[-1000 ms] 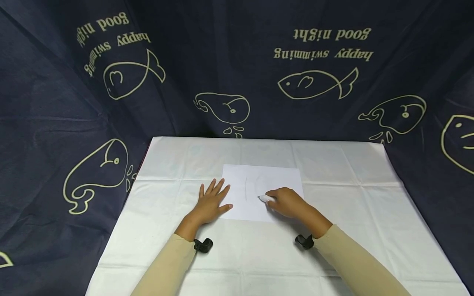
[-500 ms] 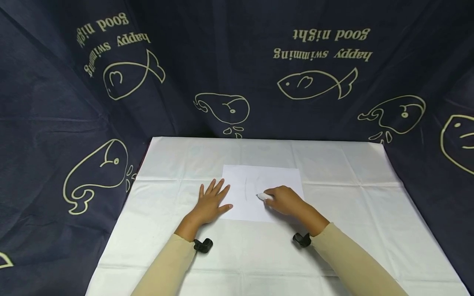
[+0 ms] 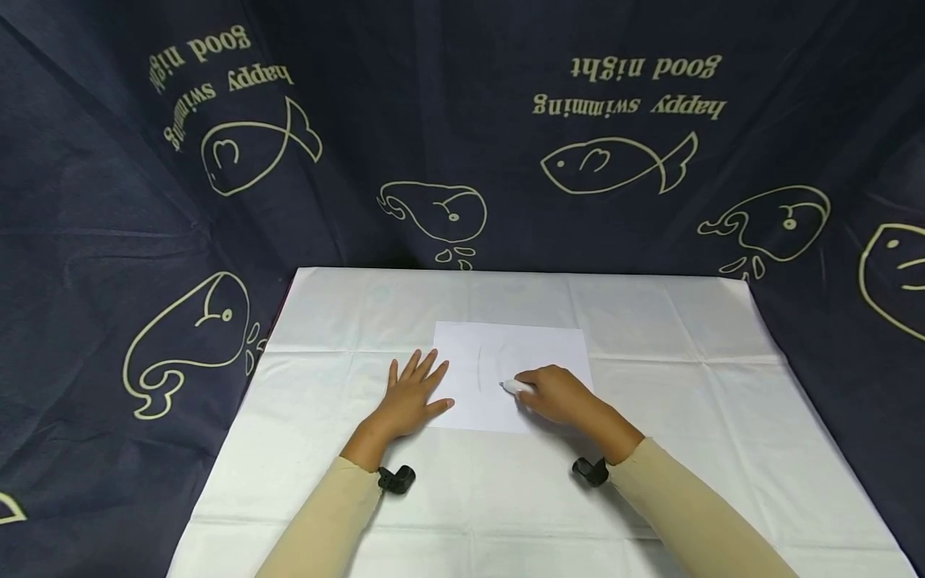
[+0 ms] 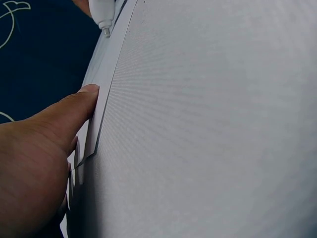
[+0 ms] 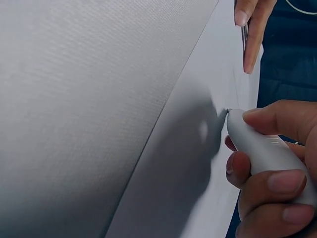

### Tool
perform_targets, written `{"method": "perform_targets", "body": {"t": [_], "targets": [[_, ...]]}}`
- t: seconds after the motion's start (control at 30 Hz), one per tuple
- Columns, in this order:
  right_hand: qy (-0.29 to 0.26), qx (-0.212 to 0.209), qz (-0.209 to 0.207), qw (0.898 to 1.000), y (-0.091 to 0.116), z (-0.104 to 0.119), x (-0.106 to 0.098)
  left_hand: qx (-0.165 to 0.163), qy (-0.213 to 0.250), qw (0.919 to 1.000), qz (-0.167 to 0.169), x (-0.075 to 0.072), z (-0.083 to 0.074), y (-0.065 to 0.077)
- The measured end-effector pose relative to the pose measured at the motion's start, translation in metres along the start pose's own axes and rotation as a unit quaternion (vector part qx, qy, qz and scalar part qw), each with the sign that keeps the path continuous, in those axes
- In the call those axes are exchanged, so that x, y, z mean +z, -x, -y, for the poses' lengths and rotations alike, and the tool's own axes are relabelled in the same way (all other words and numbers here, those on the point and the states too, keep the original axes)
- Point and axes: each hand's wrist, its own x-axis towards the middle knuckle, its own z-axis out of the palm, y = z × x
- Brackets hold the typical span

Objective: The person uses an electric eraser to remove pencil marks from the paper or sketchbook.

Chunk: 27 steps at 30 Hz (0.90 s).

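Note:
A sheet of white paper (image 3: 462,409) bears one thin grey line and fainter marks to its right. My left hand (image 3: 407,399) lies with spread fingers on the paper's left edge; its thumb (image 4: 81,106) shows in the left wrist view. My right hand (image 3: 560,393) grips a thick white pen-shaped tool (image 5: 265,151) from above, fingers curled round its body. Its narrow metallic tip is at the paper, right of the grey line; firm contact cannot be told. The tool's rear end is hidden in the palm. In the left wrist view the tool's front (image 4: 103,12) shows at the top.
A creased white cloth (image 3: 462,498) covers the table. Behind and at both sides hangs a dark blue curtain (image 3: 448,96) with fish, whales and lettering. A small black camera sits on each wrist, a left one (image 3: 397,480) and a right one (image 3: 590,472).
My right hand has shifted slightly left with the white pen-shaped tool, then a touch downward. The left hand and the paper have stayed in place.

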Motion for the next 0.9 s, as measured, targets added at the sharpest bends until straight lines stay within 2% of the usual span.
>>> {"method": "perform_targets", "body": {"t": [0.2, 0.57, 0.77, 0.9], "targets": [[0.01, 0.0, -0.001, 1.0, -0.002, 0.001, 0.0, 0.002, -0.001, 1.0, -0.001, 0.001, 0.0, 0.0], [0.0, 0.011, 0.012, 1.0, 0.009, 0.001, -0.002, 0.003, -0.003, 1.0, -0.002, 0.001, 0.002, -0.001], [0.0, 0.004, 0.002, 1.0, 0.002, 0.001, 0.0, 0.001, 0.0, 1.0, 0.0, 0.0, 0.001, -0.001], [-0.001, 0.018, 0.0, 1.0, -0.007, 0.001, 0.001, -0.002, -0.001, 1.0, 0.003, 0.0, 0.0, 0.0]]}}
